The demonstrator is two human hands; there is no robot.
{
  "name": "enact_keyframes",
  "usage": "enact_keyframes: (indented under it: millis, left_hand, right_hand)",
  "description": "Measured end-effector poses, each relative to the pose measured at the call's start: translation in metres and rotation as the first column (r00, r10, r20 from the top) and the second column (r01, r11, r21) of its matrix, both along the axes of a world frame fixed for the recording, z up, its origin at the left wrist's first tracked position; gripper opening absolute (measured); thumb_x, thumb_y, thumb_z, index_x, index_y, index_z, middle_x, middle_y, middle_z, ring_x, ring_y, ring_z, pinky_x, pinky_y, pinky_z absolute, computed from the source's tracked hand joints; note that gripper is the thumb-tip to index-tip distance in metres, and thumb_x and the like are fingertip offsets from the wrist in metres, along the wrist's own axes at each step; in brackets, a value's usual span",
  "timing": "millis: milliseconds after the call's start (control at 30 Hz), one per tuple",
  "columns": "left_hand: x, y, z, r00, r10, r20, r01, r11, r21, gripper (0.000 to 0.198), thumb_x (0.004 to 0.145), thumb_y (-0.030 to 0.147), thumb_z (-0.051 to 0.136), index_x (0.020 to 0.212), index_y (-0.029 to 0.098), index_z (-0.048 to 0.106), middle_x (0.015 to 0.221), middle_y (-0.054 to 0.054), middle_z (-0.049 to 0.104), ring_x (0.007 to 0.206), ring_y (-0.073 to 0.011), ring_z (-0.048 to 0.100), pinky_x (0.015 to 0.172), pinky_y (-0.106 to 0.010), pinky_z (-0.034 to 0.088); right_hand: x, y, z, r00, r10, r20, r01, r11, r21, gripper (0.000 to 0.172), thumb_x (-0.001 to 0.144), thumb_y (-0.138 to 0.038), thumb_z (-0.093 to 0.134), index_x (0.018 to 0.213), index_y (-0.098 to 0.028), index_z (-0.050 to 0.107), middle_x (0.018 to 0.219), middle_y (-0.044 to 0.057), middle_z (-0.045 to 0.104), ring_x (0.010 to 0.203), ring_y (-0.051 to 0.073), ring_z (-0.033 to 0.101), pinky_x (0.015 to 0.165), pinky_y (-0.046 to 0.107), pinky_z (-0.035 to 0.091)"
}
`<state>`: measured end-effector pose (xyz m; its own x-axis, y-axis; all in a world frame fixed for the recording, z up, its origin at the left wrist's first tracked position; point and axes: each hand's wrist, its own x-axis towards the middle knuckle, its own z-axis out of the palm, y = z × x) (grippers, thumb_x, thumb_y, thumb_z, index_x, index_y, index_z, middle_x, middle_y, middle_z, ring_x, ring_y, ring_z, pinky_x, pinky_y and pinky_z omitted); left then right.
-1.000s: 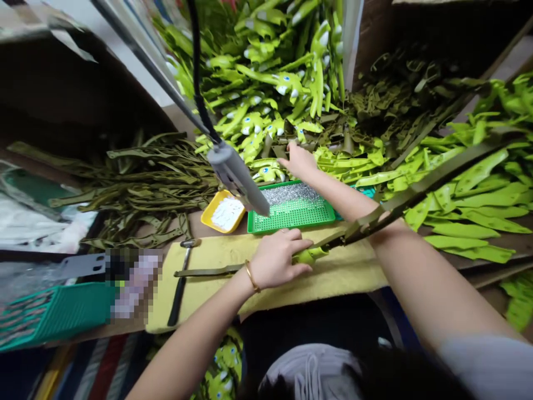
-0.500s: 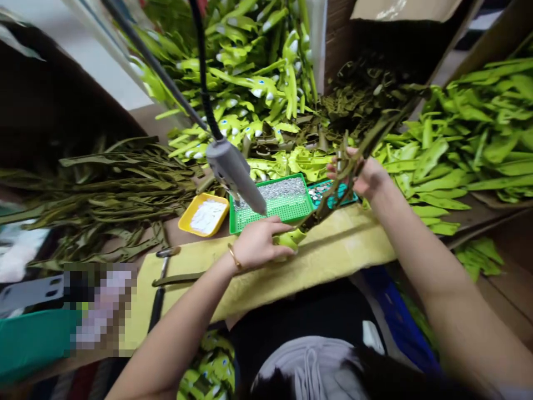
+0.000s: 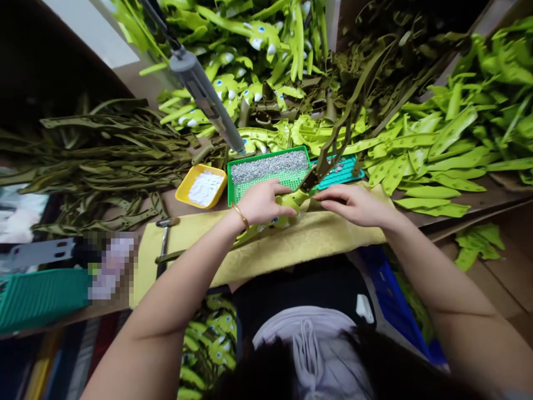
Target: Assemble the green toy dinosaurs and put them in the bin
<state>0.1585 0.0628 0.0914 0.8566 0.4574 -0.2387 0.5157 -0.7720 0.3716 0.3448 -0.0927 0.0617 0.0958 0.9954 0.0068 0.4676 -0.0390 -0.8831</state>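
Observation:
My left hand (image 3: 260, 205) is closed around a lime-green plastic toy piece (image 3: 293, 201) with blue-and-white markings, low over a yellow cloth (image 3: 328, 241). Out of its right end, a long dark olive plastic strip (image 3: 331, 153) slants up to the right. My right hand (image 3: 358, 205) is at that same end, thumb and fingers drawn together at the toy; what is pinched there is too small to make out. A hanging grey electric screwdriver (image 3: 214, 103) points down behind my left hand. Small silvery pieces lie in a green mesh tray (image 3: 293, 180).
Left of the mesh tray stands a yellow tray (image 3: 180, 194) of white pieces; right of it, a teal tray (image 3: 341, 176). A hammer (image 3: 165, 230) lies on the cloth. Olive strips (image 3: 112, 144) pile up left, green parts (image 3: 441, 150) right, finished-looking green toys (image 3: 258, 41) behind.
My right hand has come down from the upper part of the olive strip to the toy's end. My left hand still holds the toy. The view has shifted, so the screwdriver appears higher.

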Motion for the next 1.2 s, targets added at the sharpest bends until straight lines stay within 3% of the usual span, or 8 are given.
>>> enact_keyframes:
  millis: [133,433,567,667,733,833,900,1200]
  left_hand:
    - [0.006,-0.006,0.000,0.999,-0.006,-0.053,0.009,0.998,0.058,0.059,0.070,0.056,0.070,0.122,0.026,0.067,0.100,-0.005,0.064,0.092,-0.0248,0.060,0.073,-0.031,0.041]
    - [0.013,-0.006,0.001,0.997,0.010,-0.072,-0.005,0.997,0.076,0.055,0.070,0.055,0.069,0.116,0.025,0.070,0.096,-0.007,0.063,0.089,-0.0254,0.059,0.069,-0.031,0.038]
    - [0.007,-0.006,-0.002,1.000,-0.016,0.018,0.014,0.996,0.087,0.042,0.083,0.053,0.055,0.105,0.023,0.074,0.089,-0.007,0.063,0.083,-0.0227,0.058,0.068,-0.032,0.038]
    - [-0.005,-0.012,-0.002,0.993,-0.005,0.120,-0.001,0.999,0.049,0.039,0.088,0.048,0.050,0.101,0.021,0.075,0.086,-0.006,0.062,0.081,-0.0209,0.058,0.069,-0.031,0.040]
    - [-0.014,-0.018,0.000,0.982,-0.010,0.187,0.008,1.000,0.011,0.039,0.088,0.047,0.051,0.104,0.020,0.074,0.088,-0.006,0.063,0.081,-0.0203,0.059,0.071,-0.032,0.042]
    - [-0.027,-0.030,0.005,0.953,-0.065,0.294,0.071,0.997,-0.008,0.037,0.089,0.043,0.050,0.105,0.016,0.069,0.093,-0.007,0.066,0.085,-0.0201,0.062,0.076,-0.032,0.045]
    - [-0.032,-0.037,0.010,0.932,-0.110,0.345,0.126,0.992,-0.023,0.039,0.088,0.044,0.052,0.109,0.013,0.064,0.099,-0.009,0.068,0.089,-0.0203,0.063,0.079,-0.032,0.047]
    - [-0.042,-0.047,0.012,0.919,-0.216,0.329,0.200,0.976,0.084,0.053,0.089,0.064,0.046,0.088,0.014,0.062,0.079,-0.007,0.064,0.073,-0.0181,0.059,0.065,-0.028,0.043]
  right_hand:
    - [-0.011,0.020,0.018,0.904,0.093,0.418,-0.077,0.995,-0.056,0.021,0.083,-0.029,0.062,0.101,-0.026,0.073,0.095,0.007,0.069,0.088,0.025,0.062,0.078,0.037,0.043]
    - [-0.024,0.034,0.011,0.719,-0.100,0.687,-0.047,0.980,0.192,0.022,0.079,-0.025,0.069,0.098,-0.016,0.062,0.104,0.012,0.058,0.102,0.029,0.052,0.081,0.040,0.047]
    - [-0.030,0.024,-0.007,0.757,-0.289,0.586,0.086,0.933,0.350,0.042,0.079,-0.024,0.070,0.118,-0.014,0.056,0.116,0.015,0.054,0.111,0.030,0.049,0.095,0.046,0.046]
    - [-0.041,0.009,-0.027,0.749,-0.567,0.344,0.351,0.779,0.520,0.071,0.073,-0.040,0.076,0.132,-0.017,0.044,0.123,0.016,0.050,0.116,0.031,0.047,0.100,0.051,0.042]
    - [-0.051,0.002,-0.042,0.774,-0.633,0.036,0.552,0.701,0.452,0.078,0.066,-0.054,0.078,0.128,-0.021,0.044,0.109,0.010,0.055,0.099,0.025,0.054,0.088,0.045,0.048]
    - [-0.067,0.000,-0.054,0.851,-0.359,-0.384,0.458,0.864,0.207,0.059,0.064,-0.058,0.077,0.108,-0.024,0.055,0.089,0.001,0.058,0.078,0.017,0.056,0.072,0.036,0.050]
    - [-0.078,0.004,-0.054,0.849,-0.151,-0.507,0.301,0.926,0.229,0.041,0.065,-0.048,0.079,0.092,-0.024,0.060,0.086,0.000,0.059,0.079,0.016,0.057,0.076,0.035,0.050]
    - [-0.104,0.011,-0.050,0.766,-0.108,-0.634,0.366,0.884,0.292,0.027,0.073,-0.046,0.073,0.076,-0.024,0.058,0.070,-0.002,0.056,0.065,0.014,0.055,0.064,0.034,0.049]
